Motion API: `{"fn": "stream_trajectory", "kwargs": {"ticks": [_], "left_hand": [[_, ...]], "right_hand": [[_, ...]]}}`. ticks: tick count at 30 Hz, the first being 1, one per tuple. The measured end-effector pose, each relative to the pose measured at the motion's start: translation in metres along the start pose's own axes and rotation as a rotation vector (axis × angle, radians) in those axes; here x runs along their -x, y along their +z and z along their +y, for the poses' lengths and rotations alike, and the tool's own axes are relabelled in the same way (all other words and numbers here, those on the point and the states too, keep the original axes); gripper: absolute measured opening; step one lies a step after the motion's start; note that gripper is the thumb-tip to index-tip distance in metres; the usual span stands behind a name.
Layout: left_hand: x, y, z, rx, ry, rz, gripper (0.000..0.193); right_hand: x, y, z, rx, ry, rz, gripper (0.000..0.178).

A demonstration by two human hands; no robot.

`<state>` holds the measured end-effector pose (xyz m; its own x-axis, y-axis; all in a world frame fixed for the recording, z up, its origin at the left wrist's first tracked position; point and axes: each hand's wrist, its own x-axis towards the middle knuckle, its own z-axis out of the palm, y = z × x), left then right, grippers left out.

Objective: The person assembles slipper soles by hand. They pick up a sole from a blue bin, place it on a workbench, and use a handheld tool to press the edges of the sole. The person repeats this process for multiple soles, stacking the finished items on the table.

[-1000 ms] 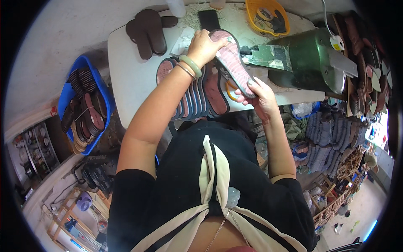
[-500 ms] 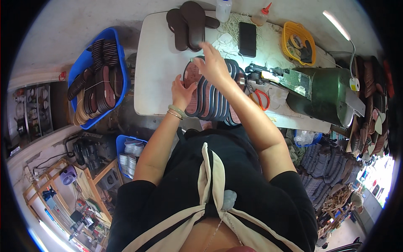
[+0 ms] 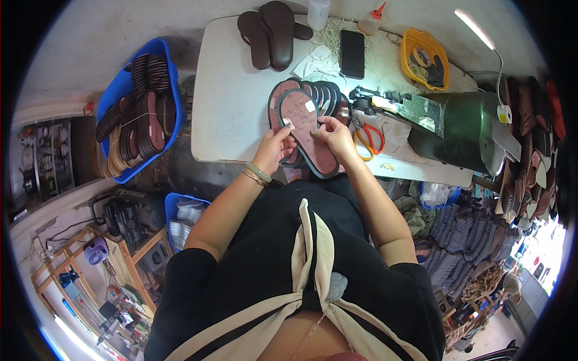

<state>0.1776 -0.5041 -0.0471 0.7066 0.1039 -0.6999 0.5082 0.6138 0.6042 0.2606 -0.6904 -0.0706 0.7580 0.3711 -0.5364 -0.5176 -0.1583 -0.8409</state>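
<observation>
Both hands hold up one insole (image 3: pixel 304 120), reddish-brown faced with a dark rim and a small pale label near its top. My left hand (image 3: pixel 276 146) is closed on its left edge, thumb on the face beside a small whitish bit. My right hand (image 3: pixel 336 137) pinches the opposite edge at the narrow middle. Behind the held piece, a fanned row of similar insoles (image 3: pixel 328 96) lies on the table, partly hidden by it. Farther off rest several dark brown insoles (image 3: pixel 280 37), overlapping each other.
On the white table (image 3: pixel 226 108) lie a black phone (image 3: pixel 352 54), orange-handled pliers (image 3: pixel 374 141), tangled string and a yellow basket (image 3: pixel 445 81). A green sewing-type machine (image 3: pixel 463 129) stands at right under a lamp (image 3: pixel 478 30). A blue crate (image 3: pixel 171 66) of bundled soles is at left.
My hands have drawn back toward my body from the row. One insole is now raised between them, where before my right hand reached over the row's far end.
</observation>
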Motion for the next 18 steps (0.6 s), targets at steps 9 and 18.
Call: {"fn": "stream_trajectory", "kwargs": {"ticks": [9,18], "left_hand": [[0.015,0.043,0.019,-0.189,0.053,-0.211,0.015],[0.017,0.099,0.014,-0.130,0.062,-0.384,0.019]], "right_hand": [[0.041,-0.029,-0.028,-0.254,-0.018,-0.064,0.038],[0.081,-0.032,-0.073,0.348,-0.391,0.396,0.023]]}}
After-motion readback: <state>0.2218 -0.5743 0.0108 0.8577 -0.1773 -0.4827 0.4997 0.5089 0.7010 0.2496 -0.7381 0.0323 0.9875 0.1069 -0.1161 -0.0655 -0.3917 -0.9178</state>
